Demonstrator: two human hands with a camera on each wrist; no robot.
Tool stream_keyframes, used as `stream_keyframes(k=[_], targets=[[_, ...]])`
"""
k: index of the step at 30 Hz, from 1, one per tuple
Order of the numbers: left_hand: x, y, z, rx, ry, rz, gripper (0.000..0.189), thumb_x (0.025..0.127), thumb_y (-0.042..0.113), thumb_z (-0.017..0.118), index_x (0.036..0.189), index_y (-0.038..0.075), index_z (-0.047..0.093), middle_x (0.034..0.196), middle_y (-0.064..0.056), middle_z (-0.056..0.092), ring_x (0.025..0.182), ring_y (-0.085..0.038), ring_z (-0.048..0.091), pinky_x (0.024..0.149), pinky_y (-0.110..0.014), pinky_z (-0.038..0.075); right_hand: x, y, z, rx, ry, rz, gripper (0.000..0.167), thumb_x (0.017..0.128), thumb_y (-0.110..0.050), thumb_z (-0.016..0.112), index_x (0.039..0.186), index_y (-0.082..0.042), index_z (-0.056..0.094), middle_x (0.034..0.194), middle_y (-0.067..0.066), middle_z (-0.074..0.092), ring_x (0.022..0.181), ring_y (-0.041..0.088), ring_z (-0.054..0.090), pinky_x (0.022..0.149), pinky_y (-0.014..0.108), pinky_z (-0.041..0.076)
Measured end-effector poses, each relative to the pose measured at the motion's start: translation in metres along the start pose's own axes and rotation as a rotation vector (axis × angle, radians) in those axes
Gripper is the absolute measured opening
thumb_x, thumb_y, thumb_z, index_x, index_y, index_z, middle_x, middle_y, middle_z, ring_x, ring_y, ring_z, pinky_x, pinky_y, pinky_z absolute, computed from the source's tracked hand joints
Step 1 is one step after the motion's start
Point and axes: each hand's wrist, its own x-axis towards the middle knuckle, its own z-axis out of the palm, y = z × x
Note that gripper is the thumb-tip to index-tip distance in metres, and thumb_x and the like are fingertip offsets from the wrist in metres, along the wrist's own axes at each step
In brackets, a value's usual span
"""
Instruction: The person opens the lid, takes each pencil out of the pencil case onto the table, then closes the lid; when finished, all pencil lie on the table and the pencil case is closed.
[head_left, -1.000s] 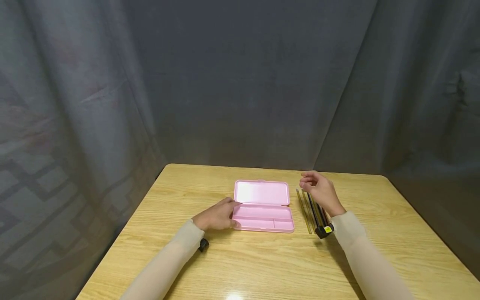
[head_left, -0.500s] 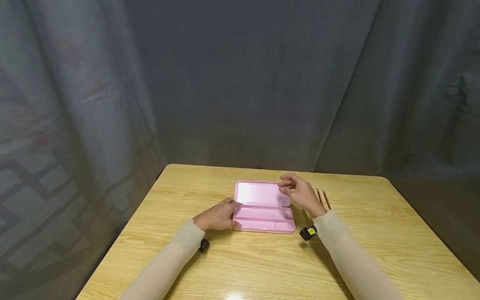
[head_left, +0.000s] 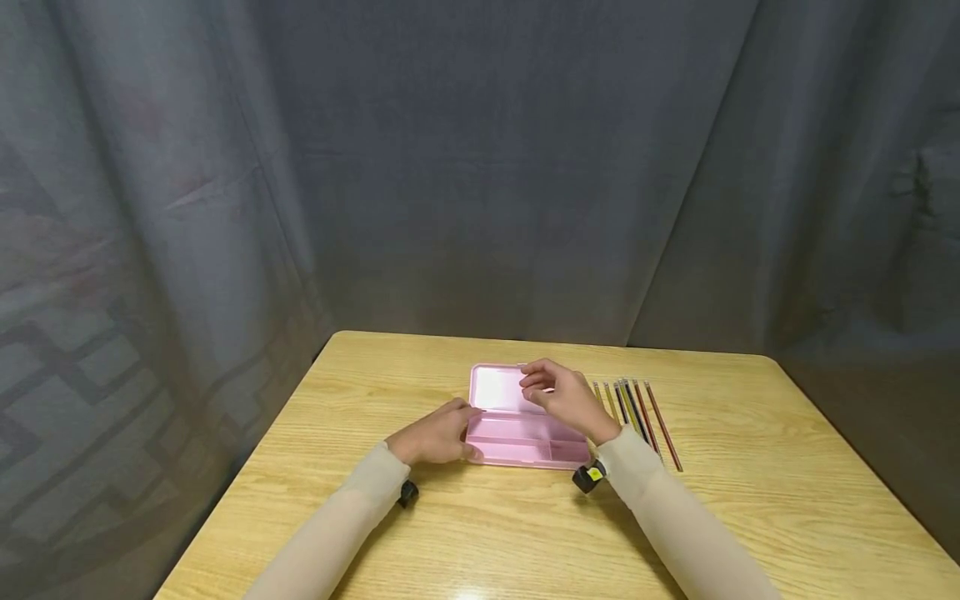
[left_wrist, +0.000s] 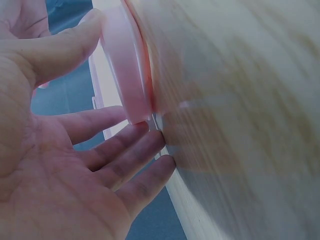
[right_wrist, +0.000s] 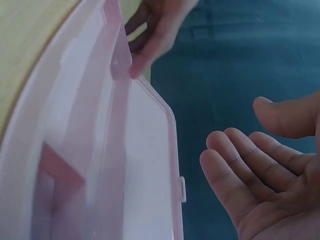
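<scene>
A pink plastic pencil case (head_left: 510, 451) lies on the table with its lid (head_left: 495, 389) folded back and its divided tray bare. My left hand (head_left: 438, 433) holds the case's left end, thumb at the front corner and fingers at the hinge side. In the left wrist view, the fingertips (left_wrist: 142, 128) meet the case end (left_wrist: 131, 75). My right hand (head_left: 566, 396) hovers over the right part of the lid, hiding some of it. Its fingers are loosely bent with nothing between them, as the right wrist view shows, beside the lid's latch tab (right_wrist: 182, 189).
Several pencils (head_left: 664, 425), yellow, dark blue and red, lie side by side right of the case, partly behind my right forearm. The wooden table (head_left: 450, 542) ends at grey curtains (head_left: 480, 183) at the back and sides.
My right hand has moved left from above the pencils to over the case lid, uncovering the red pencils. The left hand and the case have stayed in place.
</scene>
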Motion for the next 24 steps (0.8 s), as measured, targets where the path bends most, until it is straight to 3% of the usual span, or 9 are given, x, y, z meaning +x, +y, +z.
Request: stream_keyframes(k=[6, 10, 17, 24], targets=[[0.001, 0.0, -0.001, 0.005, 0.006, 0.004, 0.074, 0.083, 0.038, 0.083, 0.144, 0.007, 0.055, 0.135, -0.011, 0.056, 0.119, -0.021, 0.056, 0.107, -0.043, 0.048, -0.001, 0.007, 0.016, -0.017, -0.043, -0.022, 0.027, 0.091, -0.002, 0.07, 0.118, 0.0, 0.066, 0.107, 0.015, 0.075, 0.097, 0.023, 0.073, 0.083, 0.033, 0.06], [0.001, 0.0, 0.0, 0.009, 0.006, 0.007, 0.073, 0.084, 0.038, 0.082, 0.144, 0.007, 0.055, 0.134, -0.011, 0.056, 0.117, -0.02, 0.056, 0.107, -0.043, 0.048, -0.001, 0.017, 0.023, -0.089, -0.088, -0.019, 0.024, 0.091, -0.001, 0.068, 0.115, -0.002, 0.067, 0.102, 0.01, 0.076, 0.094, 0.018, 0.072, 0.083, 0.033, 0.06], [-0.001, 0.001, -0.001, -0.018, -0.013, -0.004, 0.072, 0.085, 0.038, 0.081, 0.145, 0.01, 0.054, 0.133, -0.008, 0.055, 0.114, -0.017, 0.054, 0.104, -0.041, 0.048, -0.005, 0.025, 0.026, -0.17, -0.203, -0.013, 0.021, 0.091, 0.002, 0.064, 0.109, -0.005, 0.069, 0.096, 0.005, 0.075, 0.087, 0.011, 0.069, 0.075, 0.022, 0.055], [0.001, 0.002, -0.003, -0.029, -0.015, 0.004, 0.07, 0.086, 0.037, 0.08, 0.146, 0.011, 0.054, 0.134, -0.006, 0.055, 0.115, -0.016, 0.053, 0.104, -0.041, 0.048, -0.005, 0.028, 0.023, -0.173, -0.247, -0.008, 0.021, 0.089, 0.005, 0.064, 0.107, -0.005, 0.069, 0.094, 0.004, 0.075, 0.085, 0.01, 0.068, 0.075, 0.02, 0.055]])
